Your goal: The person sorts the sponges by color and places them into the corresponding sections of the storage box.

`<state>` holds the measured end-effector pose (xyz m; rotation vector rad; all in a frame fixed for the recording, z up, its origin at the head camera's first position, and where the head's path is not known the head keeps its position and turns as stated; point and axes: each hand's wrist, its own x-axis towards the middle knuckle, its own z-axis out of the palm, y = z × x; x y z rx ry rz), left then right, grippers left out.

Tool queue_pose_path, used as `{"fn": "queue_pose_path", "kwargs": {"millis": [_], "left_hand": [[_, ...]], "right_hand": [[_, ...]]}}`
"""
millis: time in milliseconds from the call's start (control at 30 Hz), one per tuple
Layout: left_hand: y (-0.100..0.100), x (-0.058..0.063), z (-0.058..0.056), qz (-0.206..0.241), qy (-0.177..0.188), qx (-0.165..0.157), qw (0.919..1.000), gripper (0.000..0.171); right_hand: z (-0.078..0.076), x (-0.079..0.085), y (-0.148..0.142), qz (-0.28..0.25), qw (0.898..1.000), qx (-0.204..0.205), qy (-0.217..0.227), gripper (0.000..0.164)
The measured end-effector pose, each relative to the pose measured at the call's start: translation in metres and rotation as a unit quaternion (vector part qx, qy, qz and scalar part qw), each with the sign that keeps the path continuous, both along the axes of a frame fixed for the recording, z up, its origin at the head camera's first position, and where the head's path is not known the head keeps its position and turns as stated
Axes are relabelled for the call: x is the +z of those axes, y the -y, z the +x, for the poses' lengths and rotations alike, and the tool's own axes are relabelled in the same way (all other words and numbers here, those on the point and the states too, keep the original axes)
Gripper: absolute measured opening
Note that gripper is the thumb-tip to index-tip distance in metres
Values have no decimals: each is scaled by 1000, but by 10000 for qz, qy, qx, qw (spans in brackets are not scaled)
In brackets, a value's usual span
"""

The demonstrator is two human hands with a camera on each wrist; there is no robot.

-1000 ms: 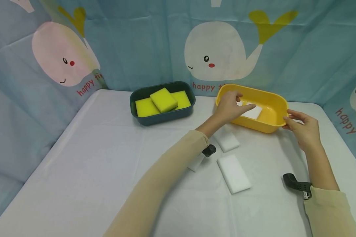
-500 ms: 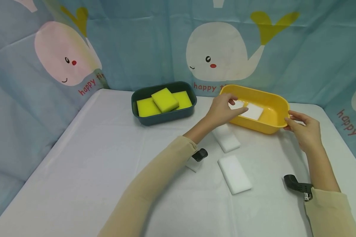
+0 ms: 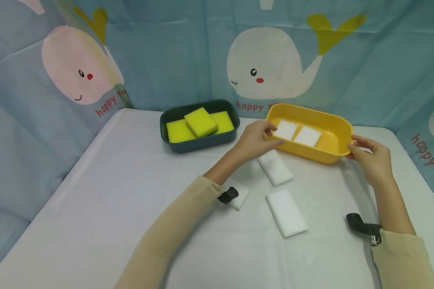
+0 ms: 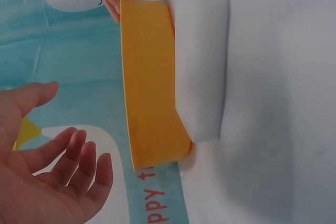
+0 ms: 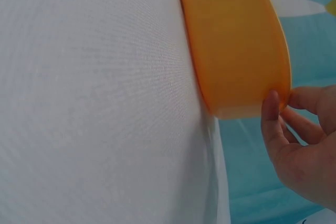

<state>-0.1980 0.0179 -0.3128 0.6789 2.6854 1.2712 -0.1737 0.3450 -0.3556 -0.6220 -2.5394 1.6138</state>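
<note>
A yellow oval basin (image 3: 332,120) stands at the back right of the table with two white sponges, one on the left (image 3: 286,130) and one beside it (image 3: 308,136), lying flat inside. My right hand (image 3: 371,160) pinches the basin's right rim between thumb and fingers, as the right wrist view also shows. Over the basin's left end hovers my left hand (image 3: 256,140), its fingers relaxed and apart, holding nothing. In front of the basin lie three more white sponges: one near it (image 3: 276,168), one nearer me (image 3: 286,212), and one (image 3: 241,196) partly hidden by the left wrist strap.
Left of the yellow basin is a dark green basin (image 3: 202,143) with three yellow sponges (image 3: 201,122) in it. A blue whale-print curtain (image 3: 166,52) hangs behind the white table (image 3: 112,200). Each wrist wears a black camera mount, such as the right one (image 3: 361,225).
My left hand has drawn back to the left from over the yellow basin, uncovering the left white sponge inside. The right hand keeps its hold on the rim.
</note>
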Motion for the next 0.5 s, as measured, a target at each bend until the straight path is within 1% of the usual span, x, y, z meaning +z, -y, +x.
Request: {"fn": "queue_pose_path", "kwargs": {"millis": [67, 200, 400, 500], "left_hand": [[6, -2, 2, -87, 16, -11, 10000, 49], [18, -7, 6, -95, 60, -93, 9999, 48], [36, -14, 16, -292, 306, -196, 9989, 44], [44, -15, 19, -382, 334, -267, 9984, 42]], "right_hand": [[0, 0, 0, 11, 10000, -11, 28, 59], [0, 0, 0, 38, 10000, -17, 60, 59], [1, 0, -1, 100, 9999, 2, 64, 59], [0, 0, -1, 72, 9999, -8, 70, 59]]}}
